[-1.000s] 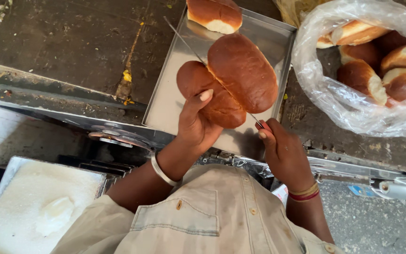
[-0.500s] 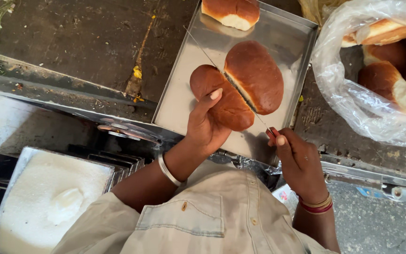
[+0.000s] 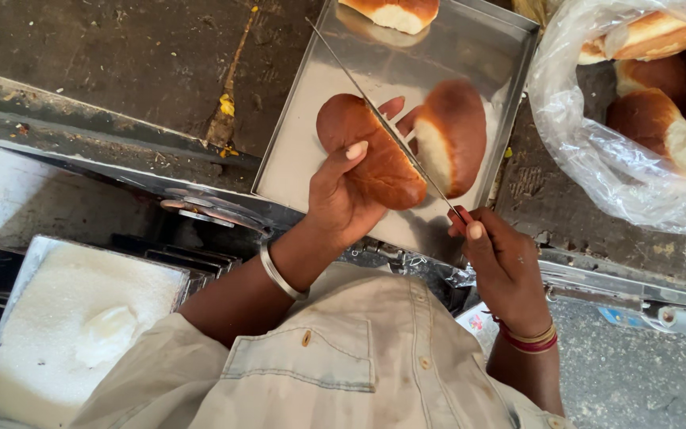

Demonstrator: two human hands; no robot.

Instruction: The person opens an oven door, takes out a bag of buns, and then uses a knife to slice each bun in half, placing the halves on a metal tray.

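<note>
My left hand [image 3: 341, 199] grips a brown bun [image 3: 371, 147] over a steel tray [image 3: 295, 151], thumb on its crust and fingertips showing between the halves. The bun's other half [image 3: 450, 135] has swung open to the right, its pale crumb showing. My right hand [image 3: 502, 266] holds a long thin knife [image 3: 383, 119] by its red handle. The blade runs diagonally up-left through the gap between the two halves. Another cut bun [image 3: 391, 12] lies at the tray's far end.
A clear plastic bag [image 3: 589, 151] with several more buns sits at the right. A metal container of white grainy stuff [image 3: 81, 318] stands at the lower left. Dark, dirty ground [image 3: 136, 56] lies left of the tray.
The bun has opened into two hinged halves with the knife blade now between them. My right hand has shifted slightly right and down.
</note>
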